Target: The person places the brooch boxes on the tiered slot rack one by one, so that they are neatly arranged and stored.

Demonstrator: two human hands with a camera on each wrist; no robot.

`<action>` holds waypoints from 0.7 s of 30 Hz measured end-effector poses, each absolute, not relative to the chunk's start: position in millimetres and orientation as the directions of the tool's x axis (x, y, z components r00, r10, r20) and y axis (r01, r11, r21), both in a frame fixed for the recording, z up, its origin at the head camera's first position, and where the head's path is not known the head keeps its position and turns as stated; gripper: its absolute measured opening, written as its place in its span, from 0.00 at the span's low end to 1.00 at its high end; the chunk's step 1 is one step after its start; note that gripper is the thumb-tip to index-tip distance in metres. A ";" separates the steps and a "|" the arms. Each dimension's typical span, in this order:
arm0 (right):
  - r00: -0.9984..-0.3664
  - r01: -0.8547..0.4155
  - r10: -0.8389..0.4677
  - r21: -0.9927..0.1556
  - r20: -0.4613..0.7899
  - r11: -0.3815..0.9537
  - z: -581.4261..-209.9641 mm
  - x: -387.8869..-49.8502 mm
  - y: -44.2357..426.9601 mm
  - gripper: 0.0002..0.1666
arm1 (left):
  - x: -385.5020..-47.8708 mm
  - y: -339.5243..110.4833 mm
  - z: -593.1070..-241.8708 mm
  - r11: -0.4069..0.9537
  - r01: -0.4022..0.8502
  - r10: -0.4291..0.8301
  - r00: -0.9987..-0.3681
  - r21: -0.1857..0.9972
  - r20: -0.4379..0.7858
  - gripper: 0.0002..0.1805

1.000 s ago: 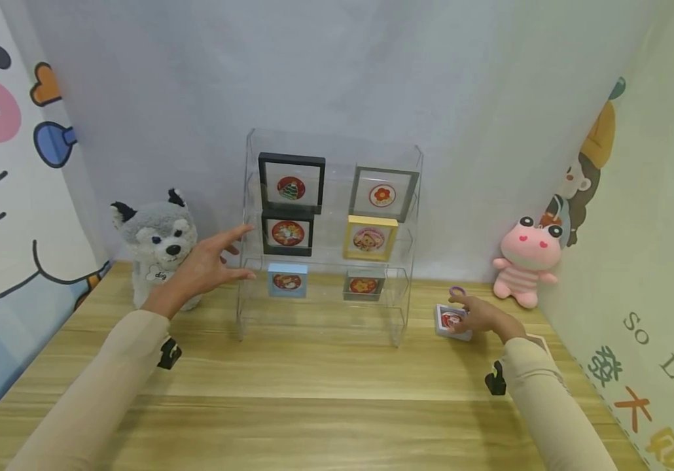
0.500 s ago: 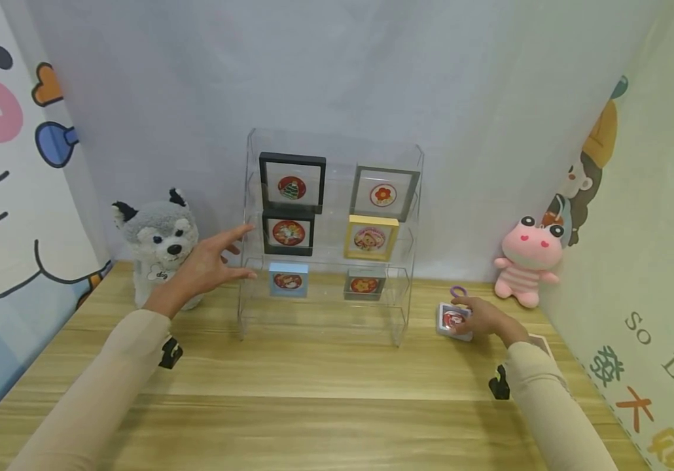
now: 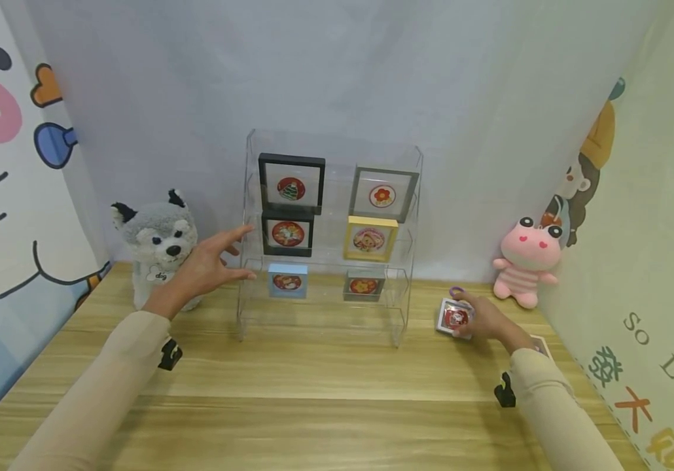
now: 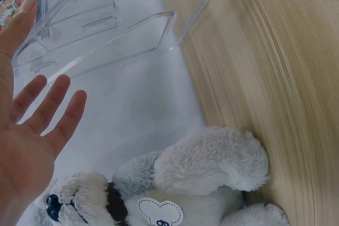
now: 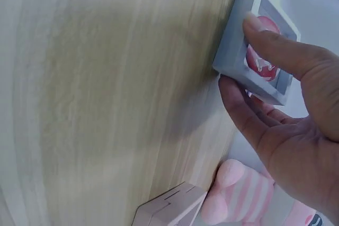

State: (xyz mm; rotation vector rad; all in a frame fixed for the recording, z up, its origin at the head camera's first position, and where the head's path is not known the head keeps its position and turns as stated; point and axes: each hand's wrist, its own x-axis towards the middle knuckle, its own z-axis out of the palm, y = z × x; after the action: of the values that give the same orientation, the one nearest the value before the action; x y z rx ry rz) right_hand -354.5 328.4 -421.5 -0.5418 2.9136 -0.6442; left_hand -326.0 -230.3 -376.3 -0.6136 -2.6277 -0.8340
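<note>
My right hand (image 3: 481, 318) pinches a small white square display frame (image 3: 453, 318) with a red round picture inside. In the right wrist view the thumb lies on the frame's front (image 5: 270, 46), and the other fingers are under its edge and behind it. The frame is tilted, one edge apparently raised off the table. My left hand (image 3: 204, 267) is at the left side of a clear acrylic rack (image 3: 325, 320), its fingers spread and holding nothing. Whether its fingertips touch the rack, I cannot tell. Several framed pictures stand on the rack, including a light blue frame (image 3: 288, 290) low on the left.
A grey plush husky (image 3: 163, 242) sits behind my left forearm. On the right sits a pink plush frog (image 3: 528, 261), with a purple ring (image 3: 457, 290) lying behind my right hand. Another pale frame (image 5: 169, 205) lies partly hidden near my right sleeve.
My right hand's thumb and fingers have closed on the white frame, and the frame has turned and tipped slightly. My left hand has stayed in place.
</note>
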 end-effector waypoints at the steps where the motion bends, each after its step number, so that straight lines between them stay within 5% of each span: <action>1: -0.931 -0.320 -0.364 -0.429 -0.021 0.845 -421.3 -354.1 329.3 0.52 | -325.8 -230.3 -376.3 0.738 0.487 0.303 -0.858 0.468 0.416 0.50; 21: -0.933 -0.322 -0.357 -0.545 0.044 0.774 -421.0 -349.0 341.7 0.48 | -326.5 -231.0 -378.6 0.729 0.502 0.298 -0.845 0.466 0.445 0.49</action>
State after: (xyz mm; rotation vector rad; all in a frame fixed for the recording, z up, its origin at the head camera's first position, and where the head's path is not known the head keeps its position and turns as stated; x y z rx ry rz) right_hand -349.0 341.7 -421.0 -0.5551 2.9008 -0.8740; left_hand -326.5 -231.0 -378.6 -0.6211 -2.5923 -0.8410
